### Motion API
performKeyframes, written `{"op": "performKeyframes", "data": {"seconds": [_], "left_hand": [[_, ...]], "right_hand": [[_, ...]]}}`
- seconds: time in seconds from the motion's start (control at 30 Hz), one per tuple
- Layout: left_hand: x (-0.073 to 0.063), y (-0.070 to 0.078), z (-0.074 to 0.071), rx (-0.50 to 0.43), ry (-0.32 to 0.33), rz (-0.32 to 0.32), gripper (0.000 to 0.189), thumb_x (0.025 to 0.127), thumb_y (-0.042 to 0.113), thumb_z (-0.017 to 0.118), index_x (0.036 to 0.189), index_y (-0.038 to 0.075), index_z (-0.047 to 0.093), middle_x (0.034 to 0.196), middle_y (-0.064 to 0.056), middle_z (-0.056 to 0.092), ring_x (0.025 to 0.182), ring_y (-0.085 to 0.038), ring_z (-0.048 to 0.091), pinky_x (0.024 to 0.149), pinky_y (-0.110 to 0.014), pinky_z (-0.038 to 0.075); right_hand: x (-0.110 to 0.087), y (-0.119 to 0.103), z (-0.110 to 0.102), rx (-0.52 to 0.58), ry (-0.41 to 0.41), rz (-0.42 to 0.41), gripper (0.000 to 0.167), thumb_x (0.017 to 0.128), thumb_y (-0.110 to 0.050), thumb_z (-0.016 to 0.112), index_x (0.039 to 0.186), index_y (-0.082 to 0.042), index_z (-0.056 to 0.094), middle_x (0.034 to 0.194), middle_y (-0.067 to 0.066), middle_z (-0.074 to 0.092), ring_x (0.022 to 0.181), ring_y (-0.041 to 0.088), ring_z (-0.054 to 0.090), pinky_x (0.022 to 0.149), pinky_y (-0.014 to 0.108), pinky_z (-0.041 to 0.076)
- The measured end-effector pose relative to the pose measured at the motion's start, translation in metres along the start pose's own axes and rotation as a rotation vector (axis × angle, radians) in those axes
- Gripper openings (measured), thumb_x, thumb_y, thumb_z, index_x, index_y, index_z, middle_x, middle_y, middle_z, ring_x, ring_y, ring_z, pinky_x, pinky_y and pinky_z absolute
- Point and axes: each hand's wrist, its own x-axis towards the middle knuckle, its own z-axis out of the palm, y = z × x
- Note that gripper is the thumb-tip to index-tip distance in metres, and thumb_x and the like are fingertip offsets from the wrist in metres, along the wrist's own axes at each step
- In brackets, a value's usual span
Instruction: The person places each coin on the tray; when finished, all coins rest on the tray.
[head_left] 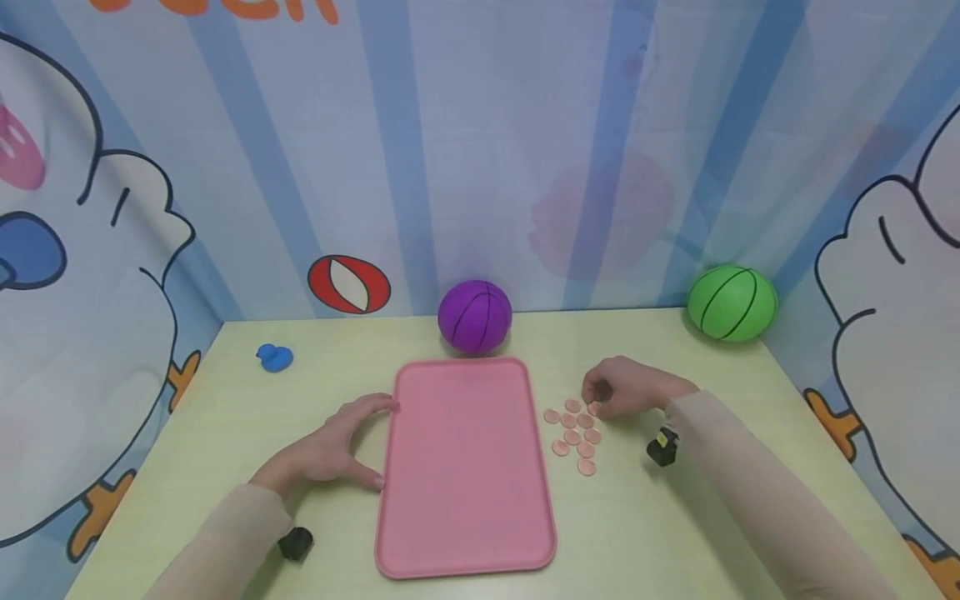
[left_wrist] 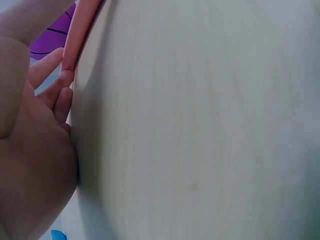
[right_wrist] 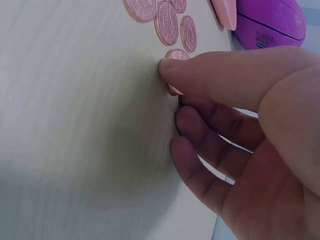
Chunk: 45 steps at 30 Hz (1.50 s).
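A pink tray [head_left: 467, 467] lies on the pale wooden table. At its left rim is my left hand [head_left: 330, 446], thumb and fingers spread and their tips touching the edge. In the left wrist view those fingers [left_wrist: 64, 80] meet the tray's side [left_wrist: 80, 35]. To the right of the tray lies a loose group of copper-coloured coins [head_left: 572, 436]. My right hand [head_left: 626, 387] is at the far right of this group, thumb and curled fingers pinching one coin [right_wrist: 176, 54]. The thumb covers the middle of that coin; more coins [right_wrist: 166, 22] lie beside it.
A purple ball [head_left: 475, 317] stands just behind the tray's far edge. At the back right corner sits a green ball [head_left: 732, 303], and a small blue toy duck [head_left: 275, 357] is at the back left. A printed cloth backdrop [head_left: 495, 150] rises behind the table.
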Motion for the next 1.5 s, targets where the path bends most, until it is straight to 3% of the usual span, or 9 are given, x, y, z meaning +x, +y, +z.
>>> {"op": "performKeyframes", "data": {"seconds": [0.27, 0.6, 0.83, 1.5], "left_hand": [[0.001, -0.003, 0.002, 0.002, 0.006, 0.047, 0.110, 0.068, 0.041, 0.099, 0.159, 0.022, 0.041, 0.170, -0.007, 0.031, 0.157, -0.042, 0.021, 0.122, -0.076, 0.014], [0.001, -0.003, 0.001, -0.001, 0.006, 0.023, 0.110, 0.068, 0.040, 0.099, 0.159, 0.024, 0.041, 0.170, -0.006, 0.031, 0.157, -0.041, 0.019, 0.123, -0.075, 0.013], [0.001, -0.002, 0.002, -0.007, 0.004, 0.024, 0.112, 0.067, 0.041, 0.100, 0.160, 0.023, 0.040, 0.170, -0.007, 0.030, 0.157, -0.041, 0.020, 0.123, -0.076, 0.013], [0.000, -0.002, 0.000, 0.006, 0.010, 0.036, 0.110, 0.069, 0.040, 0.099, 0.160, 0.022, 0.040, 0.170, -0.007, 0.031, 0.156, -0.042, 0.020, 0.122, -0.076, 0.014]], "right_hand": [[-0.003, 0.002, 0.004, 0.013, 0.023, -0.025, 0.013, 0.088, -0.001, 0.077, 0.089, -0.012, 0.071, 0.084, -0.004, 0.067, 0.082, 0.014, 0.060, 0.076, 0.027, 0.054], [-0.005, 0.006, 0.005, 0.066, 0.043, -0.037, 0.018, 0.087, 0.003, 0.075, 0.091, -0.015, 0.073, 0.087, -0.004, 0.068, 0.084, 0.013, 0.060, 0.079, 0.030, 0.055], [-0.008, 0.006, 0.005, 0.065, 0.047, -0.042, 0.019, 0.090, 0.001, 0.076, 0.102, -0.013, 0.081, 0.097, -0.003, 0.076, 0.091, 0.012, 0.067, 0.087, 0.033, 0.060], [-0.014, 0.011, 0.004, 0.047, 0.071, -0.058, 0.025, 0.087, -0.002, 0.081, 0.112, -0.003, 0.080, 0.101, 0.003, 0.077, 0.091, 0.012, 0.069, 0.083, 0.028, 0.061]]}}
